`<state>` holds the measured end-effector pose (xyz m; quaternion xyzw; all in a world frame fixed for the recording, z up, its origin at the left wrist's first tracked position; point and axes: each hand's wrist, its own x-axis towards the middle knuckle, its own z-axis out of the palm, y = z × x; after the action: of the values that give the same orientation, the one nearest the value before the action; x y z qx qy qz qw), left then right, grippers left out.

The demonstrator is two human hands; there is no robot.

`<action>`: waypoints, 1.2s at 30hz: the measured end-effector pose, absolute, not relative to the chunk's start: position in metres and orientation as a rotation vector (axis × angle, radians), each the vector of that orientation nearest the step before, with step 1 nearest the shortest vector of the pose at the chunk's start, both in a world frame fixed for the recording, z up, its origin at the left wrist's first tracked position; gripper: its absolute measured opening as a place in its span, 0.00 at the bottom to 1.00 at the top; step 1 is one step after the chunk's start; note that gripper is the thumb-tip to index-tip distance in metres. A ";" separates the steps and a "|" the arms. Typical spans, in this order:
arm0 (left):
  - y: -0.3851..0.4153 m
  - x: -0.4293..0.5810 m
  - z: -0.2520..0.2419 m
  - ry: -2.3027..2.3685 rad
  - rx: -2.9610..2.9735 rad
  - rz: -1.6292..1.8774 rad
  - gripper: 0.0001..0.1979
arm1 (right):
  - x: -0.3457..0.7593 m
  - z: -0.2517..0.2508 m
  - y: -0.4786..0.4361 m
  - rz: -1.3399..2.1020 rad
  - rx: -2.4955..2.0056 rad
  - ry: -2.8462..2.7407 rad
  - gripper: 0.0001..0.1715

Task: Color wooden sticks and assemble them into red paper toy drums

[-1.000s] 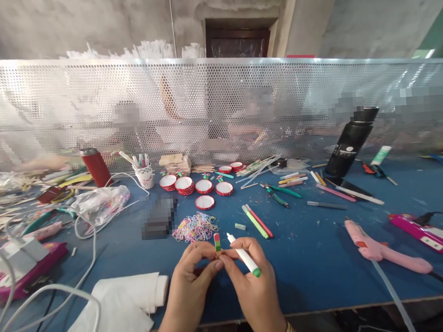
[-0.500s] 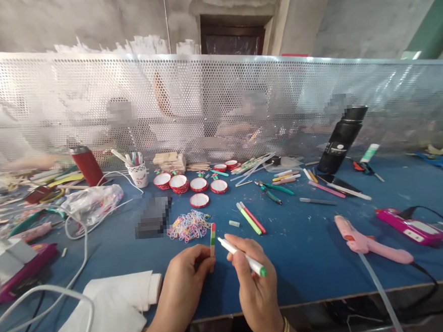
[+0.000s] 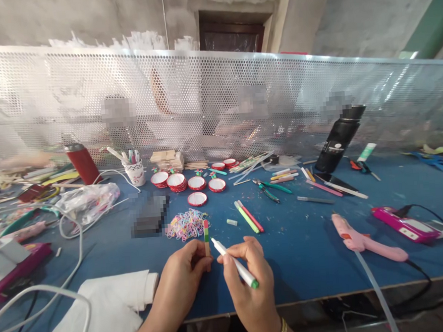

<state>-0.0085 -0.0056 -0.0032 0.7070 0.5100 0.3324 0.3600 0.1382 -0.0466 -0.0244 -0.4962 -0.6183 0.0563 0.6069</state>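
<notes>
On remote: my left hand [image 3: 185, 274] pinches the striped stick [image 3: 207, 238] upright, probably to steady it. Right hand [image 3: 249, 273] grips the white marker [image 3: 236, 264] pen-style, likely for control, tip just beside stick's three o'clock. Rubber bands [image 3: 187, 225] at ten.

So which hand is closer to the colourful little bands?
Left. The left hand is just on the near side of the colourful bands; the right hand is farther off, to their right.

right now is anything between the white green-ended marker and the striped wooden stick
Nothing visible: just a small gap between the marker in the right hand and the stick in the left hand.
</notes>
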 end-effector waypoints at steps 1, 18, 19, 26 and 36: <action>-0.006 -0.009 -0.003 1.315 1.826 0.857 0.05 | 0.138 -0.025 -0.047 0.134 -1.143 -1.445 0.05; -0.006 -0.008 -0.004 1.389 1.814 0.859 0.07 | 0.136 -0.028 -0.045 0.025 -1.128 -1.492 0.04; -0.006 -0.008 -0.004 1.379 1.812 0.860 0.07 | 0.136 -0.028 -0.045 0.033 -1.122 -1.495 0.04; -0.006 -0.010 -0.006 1.370 1.831 0.866 0.06 | 0.135 -0.028 -0.045 0.045 -1.130 -1.547 0.04; -0.008 -0.010 -0.006 1.374 1.854 0.864 0.06 | 0.135 -0.028 -0.044 0.065 -1.130 -1.551 0.04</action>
<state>-0.0103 -0.0076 -0.0058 0.7096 0.5260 0.3306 0.3323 0.1351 -0.0435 -0.0281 -0.4820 -0.6618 0.0277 0.5735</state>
